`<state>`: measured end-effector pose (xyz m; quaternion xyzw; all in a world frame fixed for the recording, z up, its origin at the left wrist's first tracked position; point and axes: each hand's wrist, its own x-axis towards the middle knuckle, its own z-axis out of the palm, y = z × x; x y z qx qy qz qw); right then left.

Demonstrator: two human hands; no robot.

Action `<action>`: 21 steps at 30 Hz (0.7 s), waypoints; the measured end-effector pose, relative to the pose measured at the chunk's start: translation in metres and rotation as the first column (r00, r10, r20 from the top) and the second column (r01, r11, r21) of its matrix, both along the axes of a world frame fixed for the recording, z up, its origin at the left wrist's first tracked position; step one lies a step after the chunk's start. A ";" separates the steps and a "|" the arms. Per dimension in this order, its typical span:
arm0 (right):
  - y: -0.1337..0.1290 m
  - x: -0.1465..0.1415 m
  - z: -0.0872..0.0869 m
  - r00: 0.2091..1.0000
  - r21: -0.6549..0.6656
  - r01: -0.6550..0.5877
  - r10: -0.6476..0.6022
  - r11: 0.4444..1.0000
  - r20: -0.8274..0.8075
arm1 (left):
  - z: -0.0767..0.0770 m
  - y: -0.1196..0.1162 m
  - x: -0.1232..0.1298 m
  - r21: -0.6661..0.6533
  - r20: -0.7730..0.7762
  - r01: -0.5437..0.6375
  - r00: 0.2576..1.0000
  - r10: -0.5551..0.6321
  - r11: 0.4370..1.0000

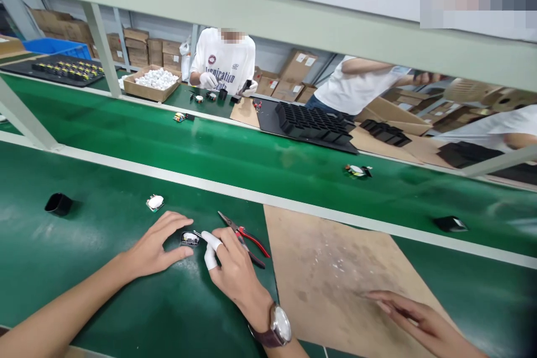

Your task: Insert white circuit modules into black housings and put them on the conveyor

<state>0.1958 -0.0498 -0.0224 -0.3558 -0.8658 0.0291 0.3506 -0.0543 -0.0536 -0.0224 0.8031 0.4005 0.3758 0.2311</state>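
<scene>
A small black housing [189, 239] with a white piece and circuit parts inside rests on the green bench. My left hand [159, 243] curves around its left side, thumb and fingers apart, with small gaps to it. White finger cots cover two fingertips of my right hand [230, 263], which wears a watch. Its bent fingers meet the housing's right edge at a thin, small thing I cannot make out. Red-handled pliers [243, 238] lie just beyond that hand. Farther back sits a small circuit board with a white top [155, 202]; a black cup-shaped case [59, 204] lies at left.
A co-worker's hand [413, 316] reaches over the brown cardboard sheet [327, 268] at right. Behind a white rail [201, 183], a green belt [251, 148] carries circuit boards [356, 170] and a black case [450, 224]. Frame posts [103, 50] stand between me and co-workers opposite.
</scene>
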 end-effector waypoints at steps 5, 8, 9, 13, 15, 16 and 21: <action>-0.002 -0.004 0.001 1.000 0.023 -0.026 0.026 0.999 0.007 | 0.005 -0.001 0.006 0.013 0.027 0.060 0.998 -0.060 0.998; -0.003 -0.004 0.003 0.999 0.022 -0.036 0.036 0.999 -0.003 | 0.005 0.000 0.006 0.027 0.017 0.077 0.997 -0.078 0.997; -0.003 -0.004 0.003 0.999 0.022 -0.044 0.044 0.999 -0.007 | 0.004 0.001 0.005 0.037 0.013 0.076 0.997 -0.077 0.996; 0.000 -0.002 0.001 0.999 0.031 -0.018 0.017 0.999 0.035 | 0.002 0.003 0.001 0.082 -0.010 0.062 0.998 -0.061 0.995; 0.003 0.001 -0.003 0.994 0.031 0.041 -0.044 0.999 0.104 | 0.001 0.003 -0.001 0.094 -0.065 0.056 0.997 -0.050 0.994; 0.004 0.003 -0.005 0.985 0.026 0.073 -0.077 0.997 0.154 | 0.000 0.003 -0.002 0.104 -0.103 0.055 0.994 -0.044 0.993; 0.007 0.008 -0.012 0.909 -0.041 0.176 -0.146 0.984 0.390 | 0.000 0.003 -0.008 0.256 -0.305 0.104 0.952 -0.022 0.961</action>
